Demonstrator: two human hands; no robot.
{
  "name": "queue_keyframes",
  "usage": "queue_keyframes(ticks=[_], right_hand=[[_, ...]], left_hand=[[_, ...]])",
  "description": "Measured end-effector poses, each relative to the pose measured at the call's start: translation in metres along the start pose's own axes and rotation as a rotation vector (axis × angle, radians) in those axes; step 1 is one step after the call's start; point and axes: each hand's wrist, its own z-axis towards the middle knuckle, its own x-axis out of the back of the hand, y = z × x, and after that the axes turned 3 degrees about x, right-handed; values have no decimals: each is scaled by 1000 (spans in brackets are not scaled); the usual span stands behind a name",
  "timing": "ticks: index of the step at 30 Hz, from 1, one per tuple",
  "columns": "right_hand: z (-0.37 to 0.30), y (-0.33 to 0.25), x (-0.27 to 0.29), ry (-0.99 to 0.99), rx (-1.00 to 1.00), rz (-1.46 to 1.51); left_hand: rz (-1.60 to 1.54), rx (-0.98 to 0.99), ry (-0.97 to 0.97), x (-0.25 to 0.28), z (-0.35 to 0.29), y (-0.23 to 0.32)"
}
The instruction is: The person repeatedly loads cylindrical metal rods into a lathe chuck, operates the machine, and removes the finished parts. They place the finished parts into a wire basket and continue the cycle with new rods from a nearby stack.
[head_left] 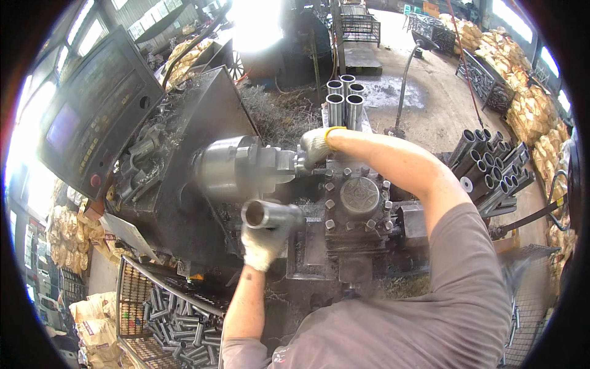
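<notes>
Now L hand (pixel 265 240) is gripping 1 tube (pixel 275 215) while R hand (pixel 317 146), hold unclear, is working at chuck (pixel 226 166), best done w/ spin stopped.

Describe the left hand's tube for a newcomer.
Find the chuck, the big grey cylinder left of centre. Just below it, the gloved left hand grips the tube. Unlike the tubes heaped in the basket, it is held alone, open end at left.
</notes>
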Motion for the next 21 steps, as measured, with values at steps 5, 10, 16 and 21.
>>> queue_keyframes(ticks=[5, 10, 16, 21], right_hand=[[46, 5, -37, -90, 89, 48], [61, 14, -23, -359, 159, 79], [50, 85, -61, 109, 292, 106], [-89, 10, 18, 131, -204, -619]], left_hand=[[41, 203, -295, -40, -62, -39], [195, 68, -254, -48, -78, -56], [10, 3, -269, -52, -73, -57], [-58, 65, -271, 0, -108, -58]])
